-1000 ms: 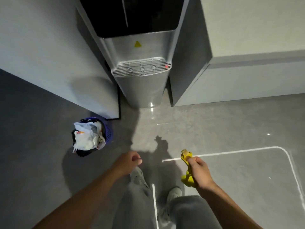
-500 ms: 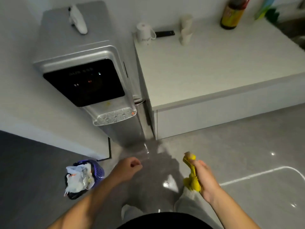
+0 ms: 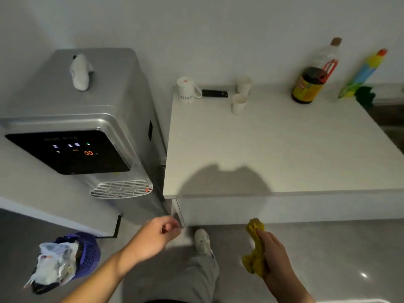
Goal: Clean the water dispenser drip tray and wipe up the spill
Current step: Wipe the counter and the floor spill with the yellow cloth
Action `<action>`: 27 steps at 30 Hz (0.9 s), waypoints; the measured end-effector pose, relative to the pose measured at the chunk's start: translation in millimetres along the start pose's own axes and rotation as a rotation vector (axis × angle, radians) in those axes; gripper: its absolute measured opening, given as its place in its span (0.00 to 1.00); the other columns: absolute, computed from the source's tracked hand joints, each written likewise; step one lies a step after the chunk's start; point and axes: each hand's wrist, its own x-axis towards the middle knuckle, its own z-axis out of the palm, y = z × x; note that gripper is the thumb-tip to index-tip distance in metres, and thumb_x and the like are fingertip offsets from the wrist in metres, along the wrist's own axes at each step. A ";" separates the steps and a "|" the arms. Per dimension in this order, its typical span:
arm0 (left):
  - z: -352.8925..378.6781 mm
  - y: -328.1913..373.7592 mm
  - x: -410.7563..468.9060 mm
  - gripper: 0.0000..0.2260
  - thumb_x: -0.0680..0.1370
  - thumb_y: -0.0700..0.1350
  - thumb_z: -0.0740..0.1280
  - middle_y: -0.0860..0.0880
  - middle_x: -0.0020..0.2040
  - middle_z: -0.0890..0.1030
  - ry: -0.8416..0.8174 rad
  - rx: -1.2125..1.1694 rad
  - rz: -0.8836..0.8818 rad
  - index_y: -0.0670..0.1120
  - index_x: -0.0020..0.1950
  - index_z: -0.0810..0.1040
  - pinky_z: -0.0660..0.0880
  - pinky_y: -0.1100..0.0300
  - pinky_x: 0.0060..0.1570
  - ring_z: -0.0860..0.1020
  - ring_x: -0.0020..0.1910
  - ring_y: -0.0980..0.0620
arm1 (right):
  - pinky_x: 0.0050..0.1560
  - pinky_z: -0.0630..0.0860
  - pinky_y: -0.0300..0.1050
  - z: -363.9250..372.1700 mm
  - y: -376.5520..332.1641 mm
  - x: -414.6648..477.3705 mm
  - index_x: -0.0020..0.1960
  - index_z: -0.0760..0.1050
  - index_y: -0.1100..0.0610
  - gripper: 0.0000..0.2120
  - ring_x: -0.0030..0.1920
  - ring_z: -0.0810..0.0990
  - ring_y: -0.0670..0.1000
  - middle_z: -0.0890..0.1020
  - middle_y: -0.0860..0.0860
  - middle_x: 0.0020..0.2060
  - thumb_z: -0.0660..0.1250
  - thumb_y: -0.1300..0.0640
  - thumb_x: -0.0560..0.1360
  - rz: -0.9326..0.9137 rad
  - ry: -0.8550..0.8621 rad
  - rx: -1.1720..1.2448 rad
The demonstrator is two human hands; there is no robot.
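1. The water dispenser stands at 10 o'clock, silver, with a lit black control panel on its front. A small white object lies on its top.
2. The drip tray, a white slotted grille, projects from the dispenser front below the panel, at 9 o'clock from the counter's near corner.
3. The white counter stands just beside the dispenser, at 1 o'clock. Along its far edge: a white mug, a black flat object, two paper cups, a dark sauce bottle and a coloured spray bottle.
4. A purple waste basket with a stuffed white bag sits on the floor at 8 o'clock, below the dispenser's left side.
5. One shoe and a grey trouser leg are at 6 o'clock, between the hands.
6. The left hand is extended toward the dispenser base, fingers loosely curled inward, holding nothing visible, below and right of the tray.
7. The right hand, at 5 o'clock, is closed around a crumpled yellow cloth, held upright in front of the counter, well apart from the tray.
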 end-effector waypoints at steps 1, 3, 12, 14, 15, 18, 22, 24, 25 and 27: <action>-2.2 8.2 17.6 0.02 0.78 0.50 0.74 0.58 0.38 0.84 0.001 -0.006 0.010 0.53 0.48 0.85 0.73 0.66 0.39 0.78 0.35 0.63 | 0.29 0.76 0.51 2.4 -14.9 7.6 0.58 0.80 0.62 0.17 0.29 0.72 0.56 0.77 0.70 0.42 0.70 0.49 0.79 -0.010 0.007 -0.005; -4.6 24.0 54.7 0.01 0.78 0.46 0.75 0.53 0.39 0.86 0.018 -0.017 0.030 0.50 0.47 0.85 0.77 0.60 0.43 0.78 0.37 0.63 | 0.31 0.77 0.50 7.5 -47.3 21.9 0.59 0.81 0.60 0.15 0.30 0.72 0.55 0.80 0.67 0.60 0.69 0.50 0.80 -0.018 0.027 0.009; -12.6 77.1 212.8 0.04 0.79 0.46 0.72 0.56 0.46 0.83 -0.035 0.076 0.093 0.51 0.53 0.84 0.77 0.62 0.50 0.82 0.46 0.61 | 0.35 0.81 0.57 17.0 -180.9 109.8 0.40 0.82 0.49 0.09 0.25 0.67 0.52 0.68 0.52 0.28 0.71 0.51 0.78 -0.129 0.093 -0.220; -13.7 89.6 237.7 0.08 0.80 0.45 0.70 0.51 0.52 0.85 -0.054 0.087 0.004 0.48 0.58 0.84 0.78 0.57 0.57 0.83 0.51 0.54 | 0.35 0.81 0.59 22.4 -200.7 134.9 0.40 0.80 0.50 0.09 0.27 0.70 0.55 0.70 0.53 0.28 0.72 0.50 0.78 -0.173 0.130 -0.296; -13.8 96.1 247.3 0.10 0.81 0.46 0.70 0.49 0.54 0.85 -0.067 0.101 -0.049 0.49 0.61 0.84 0.78 0.55 0.59 0.83 0.54 0.51 | 0.34 0.81 0.60 24.0 -208.4 147.3 0.39 0.79 0.50 0.10 0.28 0.71 0.55 0.71 0.53 0.27 0.72 0.49 0.78 -0.200 0.144 -0.348; -8.8 109.2 267.3 0.15 0.81 0.48 0.68 0.47 0.63 0.82 -0.054 0.200 -0.077 0.49 0.68 0.80 0.76 0.54 0.63 0.80 0.62 0.45 | 0.34 0.77 0.57 26.0 -222.6 184.8 0.42 0.74 0.53 0.11 0.30 0.73 0.56 0.78 0.56 0.31 0.71 0.48 0.78 -0.331 0.157 -0.552; 4.9 115.0 284.4 0.27 0.77 0.51 0.70 0.47 0.75 0.73 0.022 0.398 0.022 0.51 0.77 0.72 0.73 0.50 0.68 0.74 0.71 0.42 | 0.39 0.74 0.49 21.5 -229.6 229.6 0.50 0.75 0.49 0.09 0.40 0.78 0.52 0.79 0.51 0.42 0.69 0.45 0.79 -0.535 0.084 -0.985; 13.4 114.1 290.4 0.32 0.77 0.55 0.70 0.49 0.80 0.66 -0.005 0.476 -0.030 0.54 0.80 0.66 0.69 0.48 0.72 0.69 0.75 0.43 | 0.42 0.74 0.47 19.3 -229.9 243.9 0.56 0.75 0.48 0.11 0.42 0.76 0.46 0.77 0.48 0.45 0.66 0.43 0.80 -0.563 0.023 -1.131; 18.0 113.8 291.1 0.33 0.77 0.56 0.70 0.49 0.81 0.64 -0.022 0.506 -0.058 0.54 0.80 0.65 0.68 0.47 0.72 0.67 0.75 0.43 | 0.43 0.75 0.47 17.8 -229.8 247.9 0.59 0.76 0.48 0.12 0.43 0.76 0.46 0.77 0.48 0.46 0.65 0.42 0.80 -0.559 -0.003 -1.171; 27.0 112.5 289.5 0.35 0.76 0.58 0.70 0.47 0.83 0.61 -0.050 0.549 -0.105 0.54 0.81 0.63 0.65 0.47 0.75 0.64 0.78 0.41 | 0.42 0.76 0.46 14.6 -229.5 253.0 0.60 0.76 0.48 0.11 0.41 0.76 0.46 0.76 0.48 0.44 0.65 0.45 0.80 -0.580 -0.048 -1.234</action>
